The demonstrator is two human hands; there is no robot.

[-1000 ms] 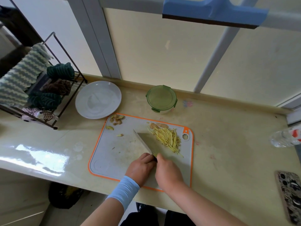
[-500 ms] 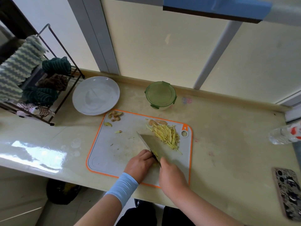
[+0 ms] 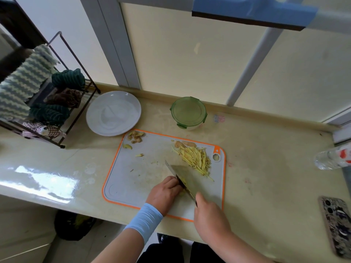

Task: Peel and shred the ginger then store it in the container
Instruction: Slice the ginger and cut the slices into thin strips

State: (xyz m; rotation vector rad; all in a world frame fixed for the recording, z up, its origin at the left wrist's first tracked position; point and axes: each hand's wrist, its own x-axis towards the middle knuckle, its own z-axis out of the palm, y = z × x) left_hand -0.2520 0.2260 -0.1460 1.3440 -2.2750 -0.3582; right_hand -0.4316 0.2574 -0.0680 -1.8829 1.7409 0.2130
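Since a second ago our knife [image 3: 180, 176] has drawn back a little toward the near edge of the cutting board [image 3: 140, 177], and both hands have come with it. Our right hand [image 3: 210, 215] is clenched round the handle, which is hidden inside the fist. Our left hand [image 3: 164, 192] sits just left of the blade, fingers curled down on the ginger piece [image 3: 182, 193], of which only a yellow sliver shows. The ginger shreds [image 3: 195, 160] lie heaped at the board's far right. The lidded container [image 3: 188, 112] stands beyond its far edge.
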